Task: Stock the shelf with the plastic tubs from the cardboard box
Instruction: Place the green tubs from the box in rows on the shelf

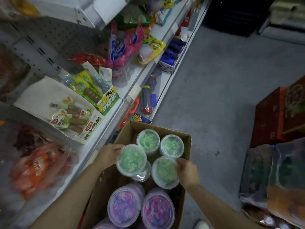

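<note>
An open cardboard box stands on the floor beside the shelf. It holds clear plastic tubs, several with green contents at the far end and purple-pink ones nearer me. My left hand grips the side of a green tub, raised above a tub below it. My right hand holds the rim of another green tub. Two more green tubs sit upright at the box's far end.
The white shelf carries sausage packs in a white display carton, pink and yellow snack bags and orange bags. Toys lie on the lower shelf. Red boxes and bagged goods stand on the grey floor to the right.
</note>
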Tool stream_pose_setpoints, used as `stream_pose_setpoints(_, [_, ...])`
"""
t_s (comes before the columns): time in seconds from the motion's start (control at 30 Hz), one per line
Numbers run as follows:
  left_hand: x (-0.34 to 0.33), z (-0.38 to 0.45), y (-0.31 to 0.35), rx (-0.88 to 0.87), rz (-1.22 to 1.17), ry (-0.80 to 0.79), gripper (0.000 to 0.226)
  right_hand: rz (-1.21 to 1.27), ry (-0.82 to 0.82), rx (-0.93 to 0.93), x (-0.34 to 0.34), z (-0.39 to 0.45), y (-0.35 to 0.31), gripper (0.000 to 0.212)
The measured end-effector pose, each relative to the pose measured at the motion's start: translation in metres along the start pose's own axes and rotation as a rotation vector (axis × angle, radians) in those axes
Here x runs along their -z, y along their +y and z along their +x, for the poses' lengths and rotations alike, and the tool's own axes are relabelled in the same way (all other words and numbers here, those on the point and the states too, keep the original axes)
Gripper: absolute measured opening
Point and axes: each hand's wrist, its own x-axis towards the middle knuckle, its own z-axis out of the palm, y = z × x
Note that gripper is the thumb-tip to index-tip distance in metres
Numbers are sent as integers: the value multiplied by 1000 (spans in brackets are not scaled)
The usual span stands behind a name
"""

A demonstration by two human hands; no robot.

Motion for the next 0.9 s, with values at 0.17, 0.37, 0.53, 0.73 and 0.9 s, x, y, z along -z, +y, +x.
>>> stream_pose_setpoints(0.17, [15,-33,70,66,-323,84,18,-6,37,58,55,-5,-21,26])
stream_pose_setpoints(0.37, [23,-57,158,67,-442,193,22,134,104,111,138,-10,-53,20])
stream_pose_setpoints(0.53, [38,-82,224,48,-503,209,27,242,113,107,211,-14,-72,18])
stream_pose_setpoints(0.73, [63,-113,302,66,-570,230,31,341,63,76,300,-20,-88,12])
stream_pose_setpoints(0.9, [81,-135,370,58,-575,250,28,352,76,132,371,-31,-114,20])
